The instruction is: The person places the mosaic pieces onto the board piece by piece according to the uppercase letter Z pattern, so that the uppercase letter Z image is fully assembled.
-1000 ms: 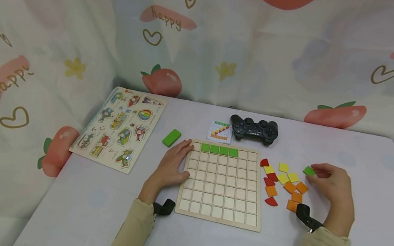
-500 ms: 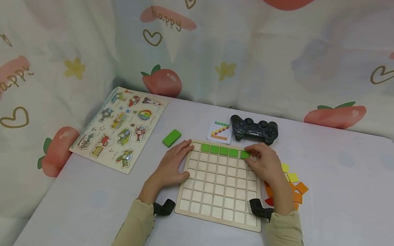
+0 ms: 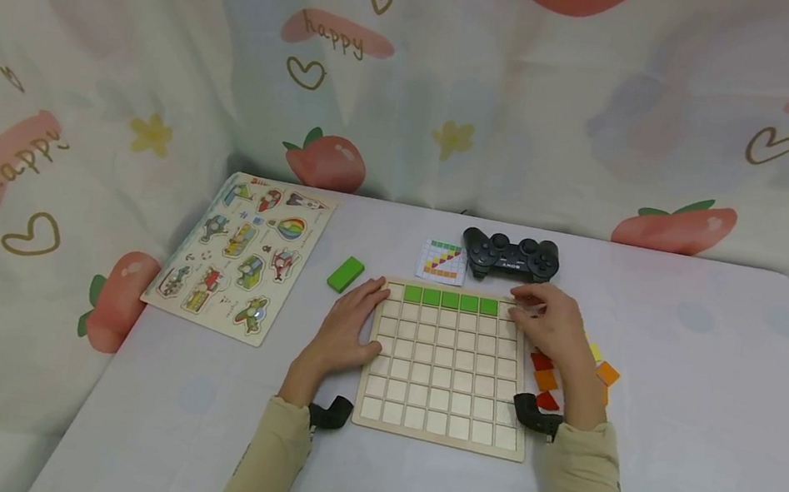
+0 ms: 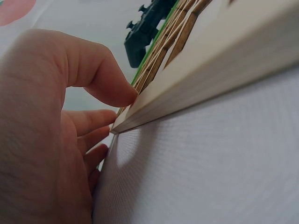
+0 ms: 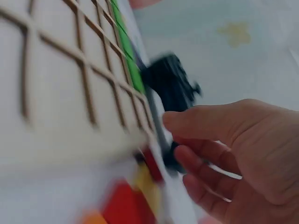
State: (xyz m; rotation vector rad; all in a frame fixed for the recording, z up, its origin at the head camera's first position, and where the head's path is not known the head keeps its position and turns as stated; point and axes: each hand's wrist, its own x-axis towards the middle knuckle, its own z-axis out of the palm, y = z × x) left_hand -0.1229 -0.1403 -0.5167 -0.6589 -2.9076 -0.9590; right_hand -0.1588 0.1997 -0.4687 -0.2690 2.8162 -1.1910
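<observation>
Fifth green tile (image 3: 488, 307) released (fully uncovered), right hand (image 3: 550, 323) shifted rightward

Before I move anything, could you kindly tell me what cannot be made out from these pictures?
Head view: the right hand and forearm cover part of the flat red, yellow and orange pieces, so their number is uncertain.
Right wrist view: blur hides those pieces' exact outlines.
Head view: the white card with a coloured grid is too small for fine detail.
Left wrist view: the top edge cuts off the black game controller.

This looks like a play corner: a grid board (image 3: 453, 357) and picture puzzle (image 3: 237, 262) on a white table (image 3: 708, 383), with fruit-and-heart cloth (image 3: 398, 112) at the far and left sides.
</observation>
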